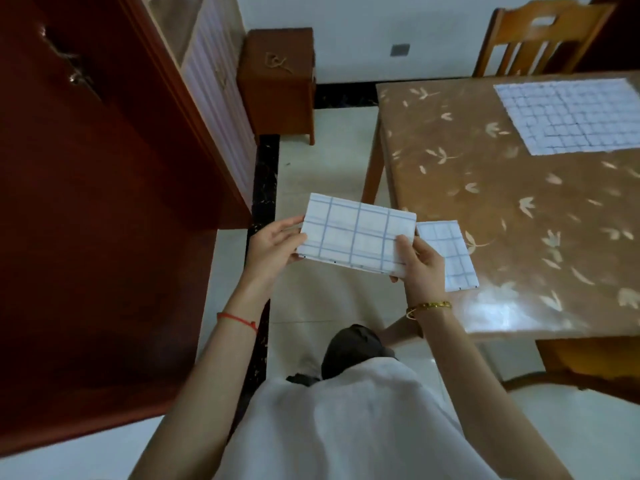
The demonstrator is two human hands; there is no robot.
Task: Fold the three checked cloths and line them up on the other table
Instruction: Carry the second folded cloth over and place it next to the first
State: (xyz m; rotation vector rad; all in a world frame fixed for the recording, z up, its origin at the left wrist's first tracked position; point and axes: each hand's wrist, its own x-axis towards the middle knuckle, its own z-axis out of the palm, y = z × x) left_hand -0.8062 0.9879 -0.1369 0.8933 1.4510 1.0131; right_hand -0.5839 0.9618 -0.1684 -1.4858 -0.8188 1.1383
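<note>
**Folded cloth held beside the table**

The left hand [273, 244] gripped the left end of the held cloth [356, 233], and the right hand [424, 268] pinched its right end, thumb on top. This folded cloth was in the air above the floor [322, 168], just left of the table [485, 188]. The second cloth [450, 254], also folded, lay at the table's near left edge. The third cloth [571, 116] lay spread flat farther back. A chair [540, 39] stood beyond.
</note>
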